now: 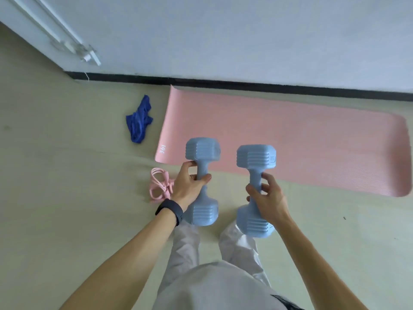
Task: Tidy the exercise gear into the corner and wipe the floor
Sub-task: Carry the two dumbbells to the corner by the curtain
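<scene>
- Holding both weights off the floor: left hand (190, 186) wraps left dumbbell (202, 182) handle, right hand (267, 198) wraps right dumbbell (256, 191).
- Carry low toward the wall corner (67, 72); set down gently.
- Step around pink skipping rope (159, 185) and mat (279, 139).
- Blue cloth (139, 119) waits for wiping.

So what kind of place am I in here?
Likely a home workout spot: a pink mat lies along the wall, a jump rope on the floor, and the left hand grips one blue dumbbell, the right hand the other dumbbell.
</scene>
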Demonstrator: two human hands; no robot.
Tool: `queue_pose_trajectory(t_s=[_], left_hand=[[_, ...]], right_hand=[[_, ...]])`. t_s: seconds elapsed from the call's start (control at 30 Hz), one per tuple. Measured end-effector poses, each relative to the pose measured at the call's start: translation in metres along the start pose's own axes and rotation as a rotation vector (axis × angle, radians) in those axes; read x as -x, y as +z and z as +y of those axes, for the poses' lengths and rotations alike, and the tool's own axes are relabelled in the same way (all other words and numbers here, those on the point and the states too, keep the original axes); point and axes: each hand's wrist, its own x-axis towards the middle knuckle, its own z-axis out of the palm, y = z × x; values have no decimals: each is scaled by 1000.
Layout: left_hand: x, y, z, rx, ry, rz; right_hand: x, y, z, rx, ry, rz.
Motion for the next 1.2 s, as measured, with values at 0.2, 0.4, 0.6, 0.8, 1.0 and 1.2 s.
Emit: queue_pose_trajectory(t_s=[0.2, 0.4, 0.6, 0.8, 1.0, 1.2], left_hand=[[60, 39, 103, 83, 146, -220], [104, 94, 193, -22, 320, -547], [175, 166, 249, -136, 511, -825], [247, 269, 281, -226, 601, -1029], [321, 409, 298, -276, 686, -1131], [387, 547, 310, -284, 745, -1156]], right_hand=[[84, -87, -45, -114, -81, 264], [169, -152, -54, -267, -82, 590], [247, -205, -44, -420, -76, 884], [302, -274, -4, -503, -100, 1090], [335, -388, 55, -561, -123, 1196], [364, -524, 109, -529, -145, 1280]])
